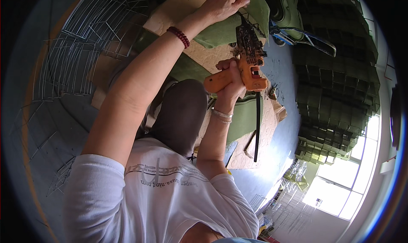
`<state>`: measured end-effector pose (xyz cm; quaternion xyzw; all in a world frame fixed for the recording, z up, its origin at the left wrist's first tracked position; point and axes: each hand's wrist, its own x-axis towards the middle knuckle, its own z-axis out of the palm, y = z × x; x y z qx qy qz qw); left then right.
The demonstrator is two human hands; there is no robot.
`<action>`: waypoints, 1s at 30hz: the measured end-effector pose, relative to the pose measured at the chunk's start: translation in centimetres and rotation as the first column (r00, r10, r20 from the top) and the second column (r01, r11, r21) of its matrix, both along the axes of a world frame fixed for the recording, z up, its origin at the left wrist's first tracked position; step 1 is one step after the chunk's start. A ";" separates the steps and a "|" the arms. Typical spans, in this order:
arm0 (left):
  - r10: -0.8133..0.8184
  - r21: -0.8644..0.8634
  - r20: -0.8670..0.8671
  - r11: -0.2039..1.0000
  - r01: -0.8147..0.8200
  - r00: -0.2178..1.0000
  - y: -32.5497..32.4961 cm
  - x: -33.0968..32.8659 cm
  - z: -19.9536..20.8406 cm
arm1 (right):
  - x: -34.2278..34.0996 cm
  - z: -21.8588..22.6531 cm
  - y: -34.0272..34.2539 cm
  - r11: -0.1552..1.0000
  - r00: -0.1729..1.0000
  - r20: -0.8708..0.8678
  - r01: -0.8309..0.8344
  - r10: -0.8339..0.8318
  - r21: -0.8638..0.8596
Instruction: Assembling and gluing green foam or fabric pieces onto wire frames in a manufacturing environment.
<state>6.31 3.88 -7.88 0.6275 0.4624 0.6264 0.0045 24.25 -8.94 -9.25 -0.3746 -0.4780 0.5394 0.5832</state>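
An orange hot glue gun (253, 73) sits in my right hand (233, 83), whose fingers wrap round its grip. Dark, crusted residue covers its front end, which points toward the green fabric. From its back a long black glue stick (257, 128) hangs down. My left hand (223, 5) is farther off, its fingers curled together at a piece of green fabric (221, 34). The fingertips seem to pinch the fabric, though their undersides are hidden. This fabric lies over tan cardboard (204, 56), a short way beyond the nozzle.
Bent wire frames (85, 39) are heaped on the floor at the left. Tall stacks of dark green box-like pieces (335, 73) fill the right side. A blue metal frame (304, 34) stands at the far right of the work. More green fabric (244, 119) lies under my right arm.
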 end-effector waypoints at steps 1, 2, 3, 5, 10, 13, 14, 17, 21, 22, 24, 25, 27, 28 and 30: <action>-0.053 -0.068 0.079 0.996 0.058 0.995 -0.3 0.1 0.3 | 0.3 -0.2 0.1 1.000 1.000 -0.011 -0.005 0.005 0.005; -0.056 -0.068 0.079 0.996 0.062 0.995 -0.4 0.2 0.5 | 0.5 -0.2 0.1 1.000 1.000 -0.022 -0.011 0.011 0.011; -0.057 -0.084 0.089 0.994 0.064 0.994 -0.5 0.1 0.6 | 0.6 -0.2 0.1 1.000 1.000 -0.023 -0.012 0.012 0.011; -0.056 -0.100 0.099 0.993 0.066 0.993 -0.7 -0.1 0.7 | 0.7 -0.1 0.0 1.000 1.000 0.006 -0.002 0.002 0.003; -0.053 -0.184 0.146 0.980 0.080 0.988 -1.0 0.0 1.0 | 1.2 0.1 0.0 1.000 1.000 0.014 0.021 -0.022 0.010; -0.008 -0.176 0.132 0.984 0.032 0.991 -0.9 0.1 0.8 | 1.5 0.0 0.0 1.000 1.000 0.001 0.019 -0.019 0.001; -0.009 -0.176 0.132 0.984 0.032 0.991 -0.8 0.1 0.7 | 1.5 0.0 0.0 1.000 1.000 -0.017 0.017 -0.017 -0.007; -0.007 -0.155 0.114 0.988 0.024 0.993 -0.5 0.0 0.5 | 1.3 0.1 -0.1 0.999 0.999 -0.003 0.043 -0.043 -0.001; -0.001 -0.165 0.090 0.986 0.016 0.996 -0.5 0.1 0.5 | 2.0 -0.4 0.3 1.000 0.997 -0.074 0.029 -0.029 -0.003; -0.003 -0.158 0.106 0.987 0.020 0.994 -0.6 0.2 0.6 | 2.1 -0.4 0.3 0.999 0.996 -0.083 0.035 -0.035 0.000; -0.020 -0.177 0.118 0.983 0.041 0.993 -0.8 0.1 0.8 | 2.4 -0.5 0.4 0.999 0.995 -0.092 0.041 -0.040 0.004; -0.036 -0.197 0.131 0.979 0.062 0.991 -0.9 0.0 0.9 | 2.6 -0.6 0.5 0.999 0.998 -0.044 0.044 -0.044 -0.002; -0.038 -0.195 0.125 0.979 0.062 0.991 -1.0 0.0 1.0 | 2.9 -0.6 0.6 0.999 0.999 0.004 0.047 -0.047 -0.008; -0.038 -0.195 0.118 0.979 0.061 0.992 -1.0 0.0 1.0 | 2.9 -0.6 0.6 0.999 0.999 0.002 0.049 -0.049 -0.007; -0.034 -0.204 0.125 0.977 0.060 0.992 -1.0 0.1 1.0 | 3.0 -0.6 0.7 0.999 0.999 0.002 0.053 -0.053 -0.005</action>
